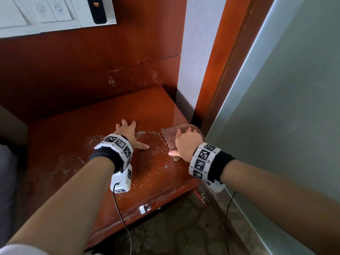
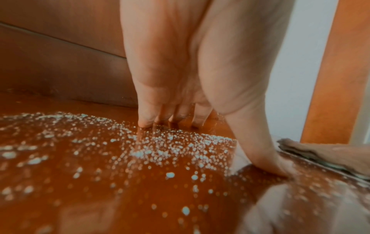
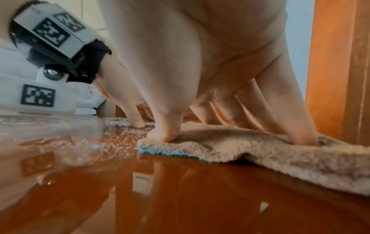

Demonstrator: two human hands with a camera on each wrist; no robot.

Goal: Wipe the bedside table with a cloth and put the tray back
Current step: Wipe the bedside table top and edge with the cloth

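Nearest, white grit strewn over the table; just beyond, left hand splayed flat, holding nothing. Right hand pressed flat on cloth at right edge. Best swept leftward, flat and firm; tray unseen.

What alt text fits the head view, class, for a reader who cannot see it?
A right hand presses a brown cloth on a glossy wooden table strewn with white specks; the left hand lies flat beside it.

White switch panel on the wall; patterned carpet below.
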